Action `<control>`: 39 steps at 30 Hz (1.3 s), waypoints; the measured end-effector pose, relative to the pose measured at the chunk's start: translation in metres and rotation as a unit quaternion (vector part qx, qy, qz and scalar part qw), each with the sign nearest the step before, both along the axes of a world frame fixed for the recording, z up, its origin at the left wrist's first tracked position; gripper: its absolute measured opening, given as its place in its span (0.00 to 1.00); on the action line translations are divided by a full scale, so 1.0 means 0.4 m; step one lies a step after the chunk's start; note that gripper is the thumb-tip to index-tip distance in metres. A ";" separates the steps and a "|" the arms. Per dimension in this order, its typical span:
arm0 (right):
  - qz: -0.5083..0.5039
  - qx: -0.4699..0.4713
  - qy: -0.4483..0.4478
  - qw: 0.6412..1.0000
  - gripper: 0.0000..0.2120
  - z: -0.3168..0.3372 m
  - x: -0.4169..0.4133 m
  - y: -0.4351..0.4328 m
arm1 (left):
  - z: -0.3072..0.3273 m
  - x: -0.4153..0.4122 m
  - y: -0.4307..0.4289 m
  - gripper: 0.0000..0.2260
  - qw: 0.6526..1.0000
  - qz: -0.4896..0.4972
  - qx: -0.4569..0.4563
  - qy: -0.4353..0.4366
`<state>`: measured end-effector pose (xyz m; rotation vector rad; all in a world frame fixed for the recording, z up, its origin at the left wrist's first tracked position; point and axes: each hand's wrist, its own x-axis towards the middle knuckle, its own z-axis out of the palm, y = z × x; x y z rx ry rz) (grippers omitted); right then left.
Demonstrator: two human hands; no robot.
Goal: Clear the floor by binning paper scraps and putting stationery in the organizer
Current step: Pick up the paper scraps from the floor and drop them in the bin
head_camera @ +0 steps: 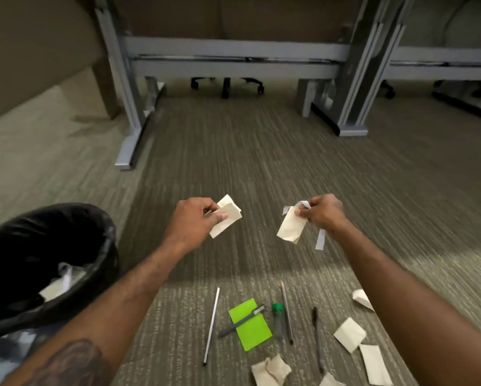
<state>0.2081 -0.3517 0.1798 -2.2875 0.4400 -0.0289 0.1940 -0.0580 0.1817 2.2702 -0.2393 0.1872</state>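
My left hand (193, 218) is closed on folded cream paper scraps (228, 215), held above the carpet. My right hand (324, 214) grips another cream scrap (290, 228) together with a thin white strip (320, 239) that dangles down. To the left, below my left forearm, stands a bin with a black liner (66, 291); some paper lies inside it. On the carpet near me lie a green sticky pad (251, 328) with a grey pen (240, 321) across it, a white pencil (212, 325), a grey pencil (286, 312), a green-capped tube (277, 320), a black pen (318, 337) and several cream scraps (349, 334). No organizer is in view.
Grey desk legs (132, 129) and a crossbar (233, 55) stand ahead, with a second desk frame (353, 118) to the right. Chair castors (225, 89) show behind the crossbar. A beige panel (38, 51) rises at far left.
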 end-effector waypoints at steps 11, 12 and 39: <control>0.263 0.005 -0.032 0.964 0.09 0.308 0.022 0.594 | 0.200 -0.136 0.440 0.04 0.984 0.167 0.043 -0.054; 0.285 0.007 -0.036 0.958 0.09 0.321 0.014 0.651 | 0.201 -0.153 0.478 0.04 0.979 0.191 0.052 -0.051; 0.350 -0.043 -0.070 0.933 0.08 0.135 -0.024 1.038 | 0.086 -0.276 0.687 0.16 0.927 0.348 0.142 -0.007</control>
